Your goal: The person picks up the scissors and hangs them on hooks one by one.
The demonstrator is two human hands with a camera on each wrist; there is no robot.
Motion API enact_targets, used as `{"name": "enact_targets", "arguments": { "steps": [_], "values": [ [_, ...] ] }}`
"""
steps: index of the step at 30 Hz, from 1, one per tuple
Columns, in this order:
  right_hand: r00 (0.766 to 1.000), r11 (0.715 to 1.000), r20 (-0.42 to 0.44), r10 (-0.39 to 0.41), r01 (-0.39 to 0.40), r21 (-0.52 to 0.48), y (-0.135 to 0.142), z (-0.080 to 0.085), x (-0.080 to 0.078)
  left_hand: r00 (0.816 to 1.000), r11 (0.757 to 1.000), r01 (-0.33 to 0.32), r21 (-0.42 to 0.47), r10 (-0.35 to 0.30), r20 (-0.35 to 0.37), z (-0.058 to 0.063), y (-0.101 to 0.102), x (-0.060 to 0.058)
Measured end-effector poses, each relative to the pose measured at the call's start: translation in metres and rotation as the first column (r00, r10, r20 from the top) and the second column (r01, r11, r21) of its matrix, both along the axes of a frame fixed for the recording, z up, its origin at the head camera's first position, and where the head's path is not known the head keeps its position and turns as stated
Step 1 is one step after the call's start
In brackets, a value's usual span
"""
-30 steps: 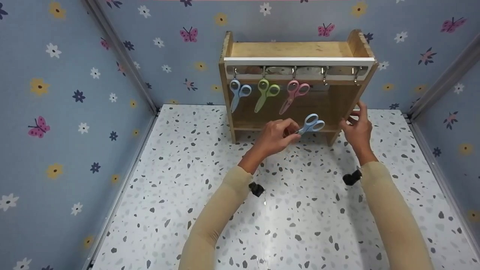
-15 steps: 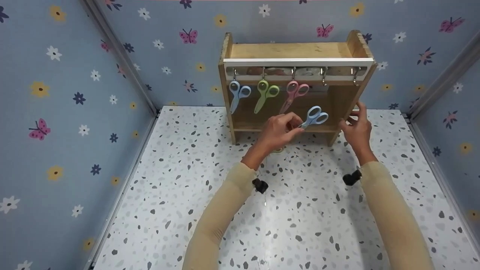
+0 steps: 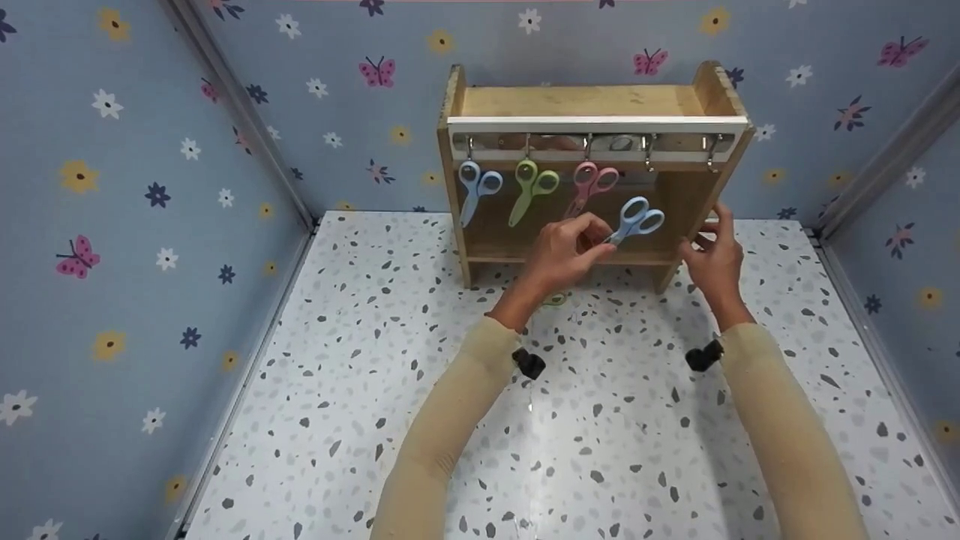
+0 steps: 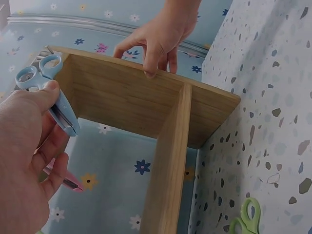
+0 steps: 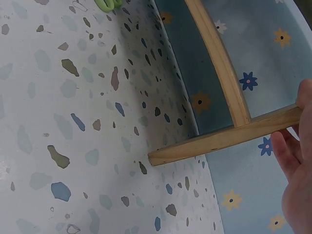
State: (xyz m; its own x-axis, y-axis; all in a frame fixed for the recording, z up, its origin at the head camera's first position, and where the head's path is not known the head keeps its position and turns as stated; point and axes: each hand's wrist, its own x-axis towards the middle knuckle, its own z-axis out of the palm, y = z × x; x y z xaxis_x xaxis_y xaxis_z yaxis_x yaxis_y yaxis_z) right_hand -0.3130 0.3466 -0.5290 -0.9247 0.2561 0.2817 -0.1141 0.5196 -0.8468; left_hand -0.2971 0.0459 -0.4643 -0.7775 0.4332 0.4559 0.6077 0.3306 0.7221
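Observation:
My left hand [image 3: 562, 251] pinches a pair of light blue scissors [image 3: 639, 219] at the blades, the finger loops pointing up and right. In the left wrist view the thumb lies across these scissors [image 4: 66, 111]. They are in front of the wooden rack [image 3: 570, 100], below its two bare hooks [image 3: 650, 154]. My right hand [image 3: 716, 251] grips the rack's right side panel [image 5: 195, 146], thumb on one face and fingers on the other. Blue scissors [image 3: 471, 191], green scissors [image 3: 526, 193] and pink scissors [image 3: 589, 180] hang from the hooks further left.
Another pair of green scissors [image 4: 251, 217] lies on the speckled white table [image 3: 360, 375], mostly hidden behind my left wrist in the head view. A flowered blue back wall [image 3: 390, 105] stands behind the rack, and flowered panels [image 3: 135, 285] enclose both sides.
My left hand has risen and moved slightly right with the blue scissors, toward the bare hooks. The green scissors on the table have come partly into sight. My right hand stays in place.

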Motion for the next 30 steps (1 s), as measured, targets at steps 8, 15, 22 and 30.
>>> {"name": "enact_targets", "arguments": {
  "steps": [8,15,22,30],
  "values": [
    [1.000,1.000,0.029,-0.001,0.001,-0.009,0.000,0.001,0.001,1.000,0.999,0.001,0.052,-0.002,0.003,0.007,0.005,-0.006],
    [0.999,1.000,0.049,-0.005,0.006,-0.013,0.001,0.002,0.001,1.000,0.998,-0.001,0.067,0.001,0.008,0.009,0.010,-0.010],
    [0.998,1.000,0.062,-0.010,0.010,-0.012,0.001,0.002,0.000,1.000,0.996,0.006,0.084,-0.006,0.002,0.013,0.015,-0.013],
    [1.000,1.000,0.019,0.000,0.000,-0.003,0.000,0.001,0.001,1.000,0.994,-0.014,0.111,0.014,0.005,0.015,0.020,-0.018]
  ]
}}
